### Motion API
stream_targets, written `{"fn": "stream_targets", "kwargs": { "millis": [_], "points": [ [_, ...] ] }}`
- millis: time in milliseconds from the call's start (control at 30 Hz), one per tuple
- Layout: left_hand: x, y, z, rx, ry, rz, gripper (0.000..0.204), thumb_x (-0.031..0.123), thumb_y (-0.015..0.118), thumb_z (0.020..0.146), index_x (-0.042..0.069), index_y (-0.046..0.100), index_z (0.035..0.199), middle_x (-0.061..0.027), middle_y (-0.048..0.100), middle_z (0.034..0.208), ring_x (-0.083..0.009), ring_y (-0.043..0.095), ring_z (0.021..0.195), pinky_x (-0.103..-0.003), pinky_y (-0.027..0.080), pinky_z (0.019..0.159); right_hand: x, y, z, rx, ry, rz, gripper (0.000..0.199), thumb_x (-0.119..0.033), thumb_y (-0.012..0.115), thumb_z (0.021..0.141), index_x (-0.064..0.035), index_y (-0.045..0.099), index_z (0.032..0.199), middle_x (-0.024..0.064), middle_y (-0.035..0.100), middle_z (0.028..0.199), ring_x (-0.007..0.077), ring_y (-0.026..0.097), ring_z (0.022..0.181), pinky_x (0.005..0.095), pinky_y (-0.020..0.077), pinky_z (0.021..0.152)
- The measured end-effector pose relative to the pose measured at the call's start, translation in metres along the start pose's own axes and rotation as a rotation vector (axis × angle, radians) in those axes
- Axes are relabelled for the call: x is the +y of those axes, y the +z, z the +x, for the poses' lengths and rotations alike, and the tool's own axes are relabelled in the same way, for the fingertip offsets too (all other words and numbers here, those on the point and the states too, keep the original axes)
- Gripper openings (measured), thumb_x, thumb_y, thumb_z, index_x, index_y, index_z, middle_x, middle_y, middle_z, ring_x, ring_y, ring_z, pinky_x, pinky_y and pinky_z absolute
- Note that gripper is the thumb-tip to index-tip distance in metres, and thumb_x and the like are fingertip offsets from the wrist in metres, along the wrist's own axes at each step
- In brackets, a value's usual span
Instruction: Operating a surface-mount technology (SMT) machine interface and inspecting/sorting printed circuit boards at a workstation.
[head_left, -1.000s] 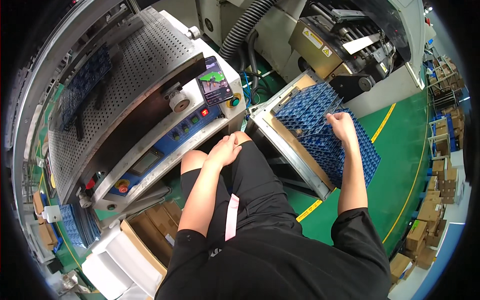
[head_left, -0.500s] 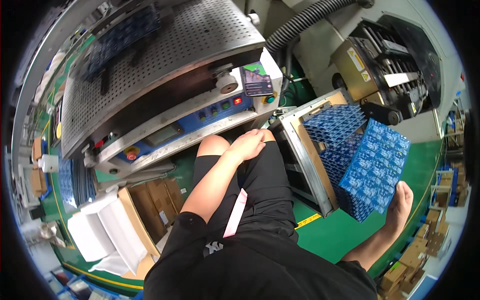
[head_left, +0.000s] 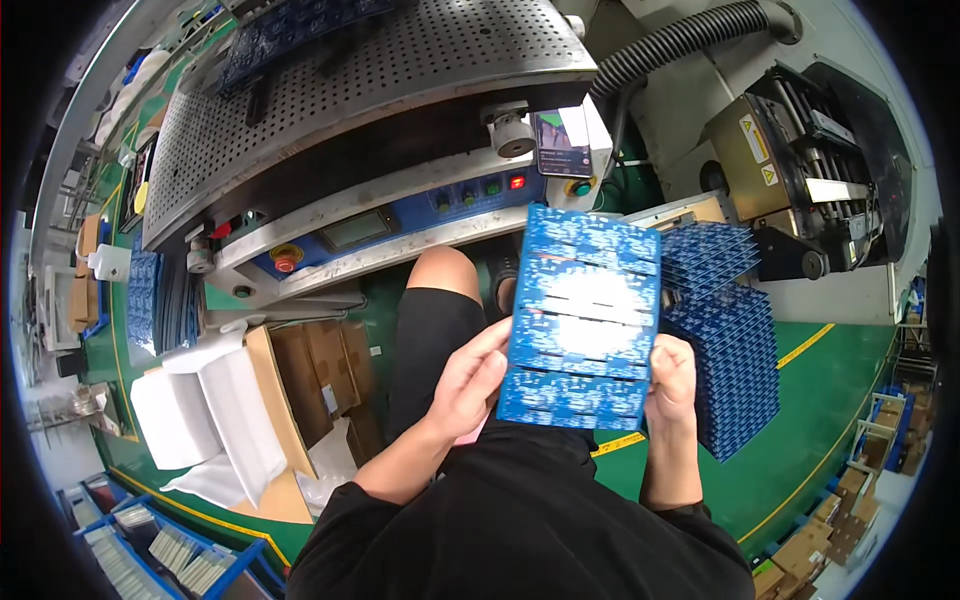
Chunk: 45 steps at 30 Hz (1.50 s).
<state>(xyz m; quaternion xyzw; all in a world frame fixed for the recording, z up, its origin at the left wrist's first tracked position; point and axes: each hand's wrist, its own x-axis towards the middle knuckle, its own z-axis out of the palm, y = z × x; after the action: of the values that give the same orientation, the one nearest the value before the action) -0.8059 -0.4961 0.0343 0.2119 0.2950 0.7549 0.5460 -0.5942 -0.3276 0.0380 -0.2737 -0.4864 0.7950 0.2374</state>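
Upright above my lap is a blue circuit board panel [head_left: 570, 395], with a bright glare over its middle. My left hand [head_left: 470, 380] grips its left edge, the thumb resting on the near face. At the right edge, my right hand [head_left: 672, 378] holds it with curled fingers. Just to the right stand tall stacks of similar blue circuit board panels [head_left: 742, 370], partly hidden behind the held panel. One more blue board [head_left: 290, 40] rests at the far side of the perforated metal table [head_left: 430, 75].
Ahead of my knees runs a blue control panel [head_left: 415, 213] with buttons and a small screen. A phone [head_left: 563, 148] leans at its right end. On the left sits an opened carton [head_left: 280, 420] with white foam sheets [head_left: 225, 420]. A black corrugated hose [head_left: 690, 45] crosses behind.
My right hand has brought one panel from the stacks at the right to above my lap. My left hand has left my thigh and now holds the panel's left edge.
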Motion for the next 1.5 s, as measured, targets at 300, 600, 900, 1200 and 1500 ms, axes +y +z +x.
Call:
{"fn": "stream_targets", "kwargs": {
  "millis": [300,600,900,1200,1500],
  "points": [
    [0.020,0.016,-0.020,0.037,-0.024,0.134,0.051,0.022,0.043,0.105,-0.010,0.033,0.144,-0.0163,0.053,0.136,-0.0209,0.056,0.122,-0.035,0.044,0.104,0.002,0.031,-0.008,0.016,-0.009,0.028,0.037,-0.032,0.054,0.100,0.0033,0.062,0.093,-0.0031,0.054,0.067,0.0001,0.038,0.052,0.0174,0.0297,0.048],
    [0.024,0.031,-0.017,-0.007,-0.088,0.065,0.048,0.020,0.041,0.106,-0.008,0.034,0.145,-0.0143,0.055,0.134,-0.0173,0.055,0.121,-0.031,0.043,0.103,-0.011,0.039,-0.026,0.047,0.073,0.165,0.046,-0.034,0.047,0.102,0.0084,0.055,0.117,-0.0089,0.047,0.057,-0.0030,0.040,0.048,0.0137,0.0368,0.048],
    [0.031,0.042,-0.002,0.003,-0.072,0.004,0.050,0.023,0.040,0.106,-0.010,0.035,0.143,-0.0155,0.058,0.130,-0.0184,0.059,0.117,-0.031,0.045,0.101,-0.019,0.049,-0.027,0.073,0.092,0.305,0.039,-0.027,0.035,0.107,0.0055,0.055,0.114,-0.0098,0.045,0.051,-0.0030,0.037,0.041,0.0136,0.0370,0.044],
    [0.034,0.044,-0.004,-0.027,-0.028,0.034,0.051,0.024,0.036,0.107,-0.011,0.033,0.143,-0.0156,0.055,0.134,-0.0186,0.056,0.121,-0.031,0.043,0.103,-0.026,0.055,-0.026,0.063,0.004,0.235,0.041,-0.027,0.034,0.107,0.0067,0.054,0.117,-0.0089,0.048,0.054,-0.0040,0.038,0.041,0.0125,0.0374,0.045],
    [0.032,0.031,-0.003,-0.006,-0.029,0.155,0.055,0.030,0.042,0.104,-0.011,0.036,0.141,-0.0172,0.057,0.132,-0.0210,0.060,0.116,-0.033,0.047,0.100,-0.018,0.046,-0.029,0.017,-0.033,0.083,0.048,-0.035,0.039,0.106,0.0086,0.053,0.119,-0.0055,0.052,0.060,-0.0025,0.039,0.044,0.0146,0.0348,0.044]
  ]
}}
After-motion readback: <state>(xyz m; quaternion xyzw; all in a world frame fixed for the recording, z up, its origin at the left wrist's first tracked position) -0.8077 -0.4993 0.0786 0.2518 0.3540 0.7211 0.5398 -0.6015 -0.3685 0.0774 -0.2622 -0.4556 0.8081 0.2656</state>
